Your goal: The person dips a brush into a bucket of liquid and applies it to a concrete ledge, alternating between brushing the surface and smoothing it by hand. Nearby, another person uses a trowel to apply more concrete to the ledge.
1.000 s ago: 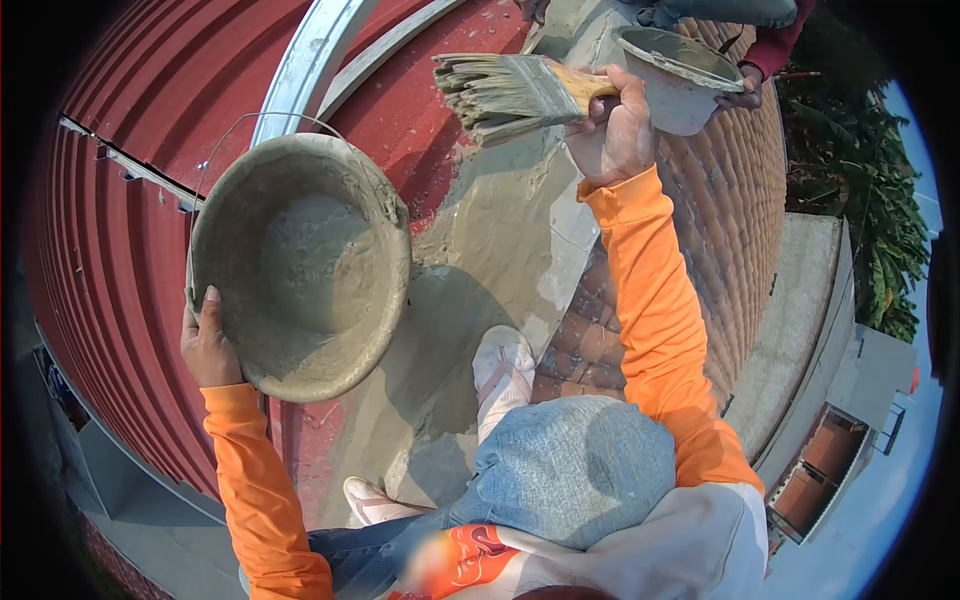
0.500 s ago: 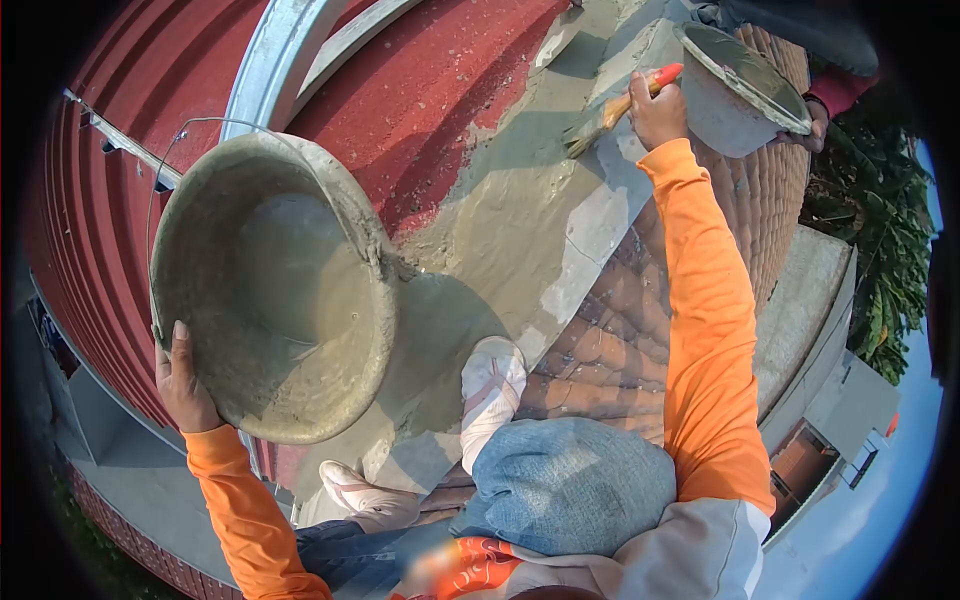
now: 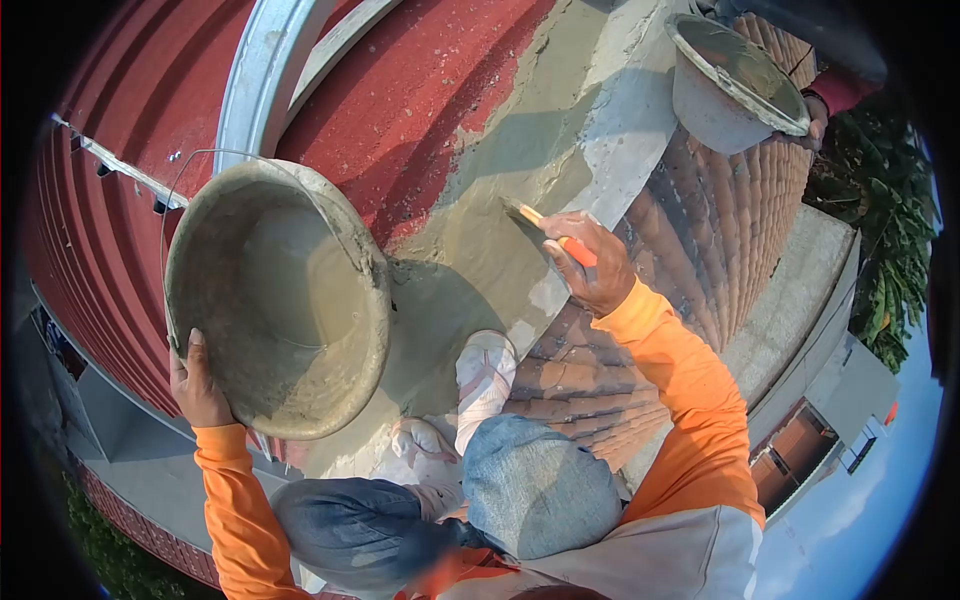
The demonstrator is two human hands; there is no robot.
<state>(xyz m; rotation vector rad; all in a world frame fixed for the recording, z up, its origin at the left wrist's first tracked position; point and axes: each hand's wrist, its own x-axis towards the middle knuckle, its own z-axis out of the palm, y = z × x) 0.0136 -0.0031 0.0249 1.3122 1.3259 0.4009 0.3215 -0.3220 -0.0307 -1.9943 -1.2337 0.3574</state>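
My left hand (image 3: pixel 200 385) grips the rim of a large cement-stained bucket (image 3: pixel 275 300), which tilts to show some watery grey liquid inside. In my right hand (image 3: pixel 598 265) is a brush (image 3: pixel 532 213) with an orange-red handle, fingers closed round it. Its bristles, partly hard to make out, are at the wet grey cement strip (image 3: pixel 480 230) that runs between the red roof sheets and the tiles.
Curved red roofing (image 3: pixel 400 90) and a pale metal beam (image 3: pixel 262 80) lie at upper left. Brown roof tiles (image 3: pixel 690 230) spread to the right. At upper right another person's hand (image 3: pixel 815 125) holds a second bucket (image 3: pixel 715 105). My feet stand on the cement below.
My right hand has moved down and left with the brush, from near the second bucket to the middle of the strip. The large bucket has shifted slightly, and my left-side foot has moved right.
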